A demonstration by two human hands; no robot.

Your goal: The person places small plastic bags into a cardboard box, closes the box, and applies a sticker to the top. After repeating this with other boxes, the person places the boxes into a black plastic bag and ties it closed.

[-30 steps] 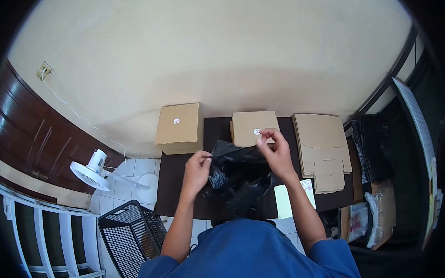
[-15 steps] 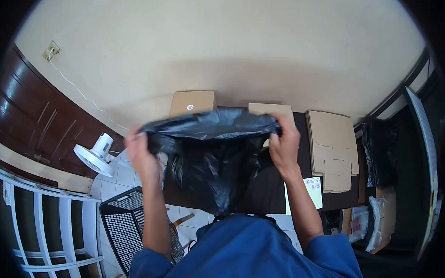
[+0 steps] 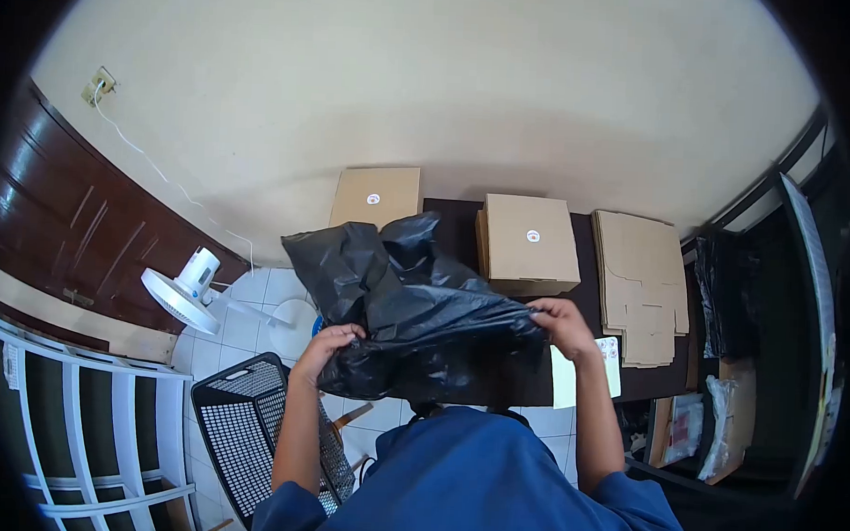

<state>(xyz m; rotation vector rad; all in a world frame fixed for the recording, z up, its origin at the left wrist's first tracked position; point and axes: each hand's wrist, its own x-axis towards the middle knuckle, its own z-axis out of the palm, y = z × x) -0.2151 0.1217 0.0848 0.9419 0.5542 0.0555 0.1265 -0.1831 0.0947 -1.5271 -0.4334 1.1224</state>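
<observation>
A black plastic bag [image 3: 414, 307] is stretched between my two hands in front of my body, over the near part of the dark table. My left hand [image 3: 326, 351] pinches the bag at its left edge. On the other side my right hand [image 3: 565, 328] grips the right corner of its near edge. The far part of the bag spreads out crumpled and hides part of a cardboard box [image 3: 376, 187] with a round sticker. Just beyond my right hand stands another closed cardboard box [image 3: 531, 236], also with a round sticker.
Flattened cardboard [image 3: 640, 278] lies stacked on the table's right side, near a sticker sheet [image 3: 611, 366]. A black plastic basket [image 3: 237, 418] and a white fan [image 3: 185, 290] stand at the left. A white rack [image 3: 82, 431] is at lower left; black bags [image 3: 724, 295] hang at right.
Both hands have come down and toward me with the bag's near edge. The bag's body has swung from hanging below the hands to spreading out beyond them, uncovering the right box.
</observation>
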